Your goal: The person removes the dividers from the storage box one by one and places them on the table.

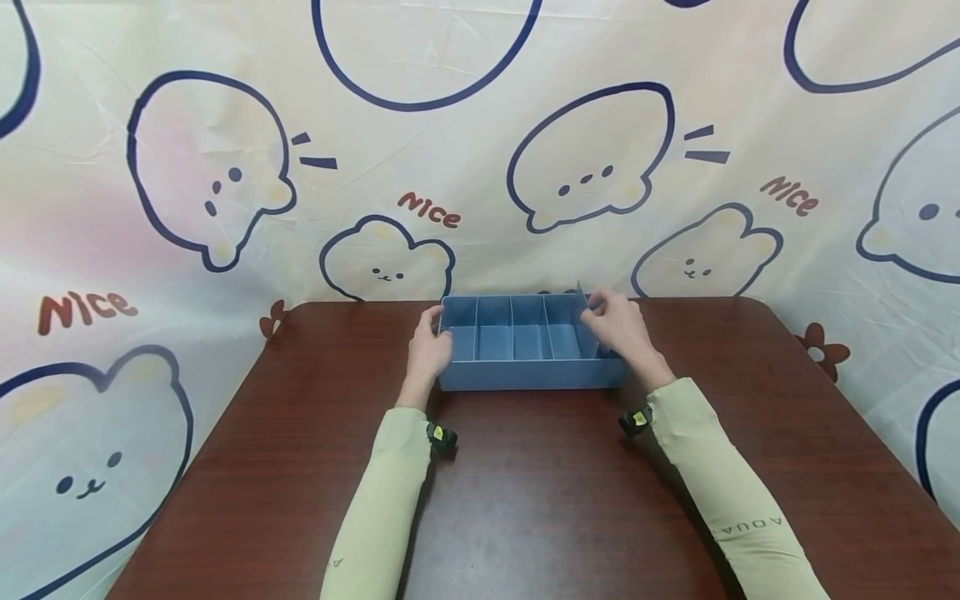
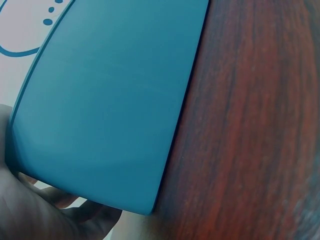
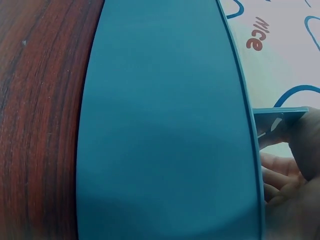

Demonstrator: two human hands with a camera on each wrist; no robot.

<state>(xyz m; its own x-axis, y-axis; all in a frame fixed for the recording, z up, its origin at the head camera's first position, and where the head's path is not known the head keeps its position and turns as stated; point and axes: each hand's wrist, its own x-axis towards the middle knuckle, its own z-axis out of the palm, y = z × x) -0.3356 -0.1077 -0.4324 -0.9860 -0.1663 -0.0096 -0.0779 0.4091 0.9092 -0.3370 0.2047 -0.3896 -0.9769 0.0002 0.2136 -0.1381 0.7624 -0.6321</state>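
Observation:
A blue storage box (image 1: 532, 375) with dividers stands near the table's far edge; its long front wall (image 2: 110, 100) fills much of both wrist views. My left hand (image 1: 429, 350) grips the box's left end, thumb at the rim and fingers around the outer side. At the right end, my right hand (image 1: 618, 323) pinches a thin blue divider (image 1: 581, 298), which sticks up above the rim. In the right wrist view that divider (image 3: 280, 111) rises beyond the front wall, between thumb and fingers. Its lower part is hidden.
The dark brown wooden table (image 1: 525, 483) spreads out in front of the box. A cloth backdrop (image 1: 480, 158) with cartoon bears hangs right behind the table's far edge and along both sides.

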